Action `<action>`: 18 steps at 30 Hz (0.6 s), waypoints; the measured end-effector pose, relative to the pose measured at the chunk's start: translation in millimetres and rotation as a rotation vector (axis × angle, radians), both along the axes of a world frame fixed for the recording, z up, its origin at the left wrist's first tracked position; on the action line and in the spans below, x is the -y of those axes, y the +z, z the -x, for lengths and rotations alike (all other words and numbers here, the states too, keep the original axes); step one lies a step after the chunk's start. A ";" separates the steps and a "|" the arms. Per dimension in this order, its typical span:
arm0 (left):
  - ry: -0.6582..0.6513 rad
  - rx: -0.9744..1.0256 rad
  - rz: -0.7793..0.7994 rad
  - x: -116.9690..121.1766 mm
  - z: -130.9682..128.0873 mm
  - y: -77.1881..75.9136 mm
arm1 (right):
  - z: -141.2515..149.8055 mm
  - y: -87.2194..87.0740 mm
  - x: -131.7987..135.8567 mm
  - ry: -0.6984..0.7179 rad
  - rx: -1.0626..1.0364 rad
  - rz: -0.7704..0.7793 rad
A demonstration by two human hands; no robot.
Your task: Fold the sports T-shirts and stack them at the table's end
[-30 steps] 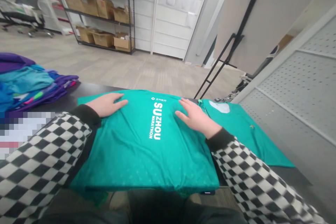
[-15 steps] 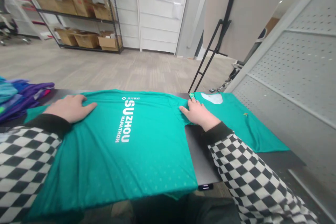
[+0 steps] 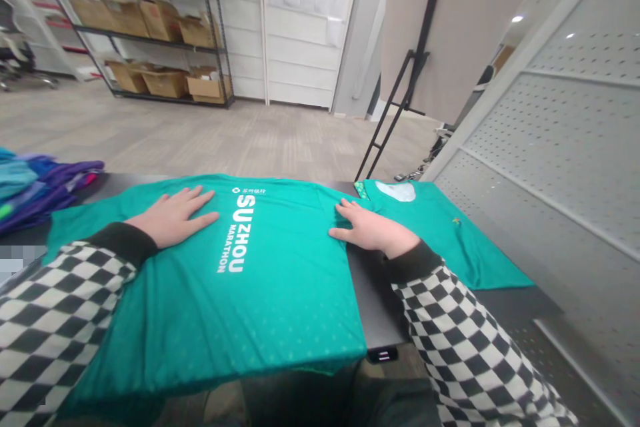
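Observation:
A green shirt (image 3: 280,293) printed "SUZHOU MARATHON" lies spread flat on a dark table (image 3: 373,300), its near hem hanging over the front edge. My left hand (image 3: 173,217) rests flat on its left part, fingers stretched out. Flat as well, my right hand (image 3: 367,228) presses on the shirt's right edge, beside the table's bare strip. Both arms wear black-and-white checked sleeves. A second green shirt (image 3: 450,233) lies flat just to the right of my right hand.
A pile of purple and blue garments (image 3: 35,187) sits at the table's left end. A grey perforated panel (image 3: 550,160) stands along the right. A black stand (image 3: 400,100) and metal shelving with cardboard boxes (image 3: 150,47) are across the floor behind.
The shirt has slid left, baring a strip of table under my right forearm. My left hand went left, then back toward the lettering. My right hand moved to the shirt's right edge.

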State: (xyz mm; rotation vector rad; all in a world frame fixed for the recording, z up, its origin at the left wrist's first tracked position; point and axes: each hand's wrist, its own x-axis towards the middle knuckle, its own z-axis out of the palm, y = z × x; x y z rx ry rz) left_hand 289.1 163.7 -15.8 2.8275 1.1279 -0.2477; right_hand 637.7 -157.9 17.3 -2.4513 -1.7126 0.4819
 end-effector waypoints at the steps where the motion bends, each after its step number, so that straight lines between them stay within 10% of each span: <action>1: 0.001 0.025 -0.001 -1.0 0.5 1.9 | -3.2 2.4 2.7 -0.020 0.025 -0.041; 7: 0.068 0.163 -0.091 -10.9 4.8 14.0 | 8.6 -2.7 -17.1 -0.027 0.130 -0.317; 18: 0.126 0.178 -0.059 -11.1 7.9 12.9 | 2.6 -15.8 -23.5 -0.052 0.061 -0.015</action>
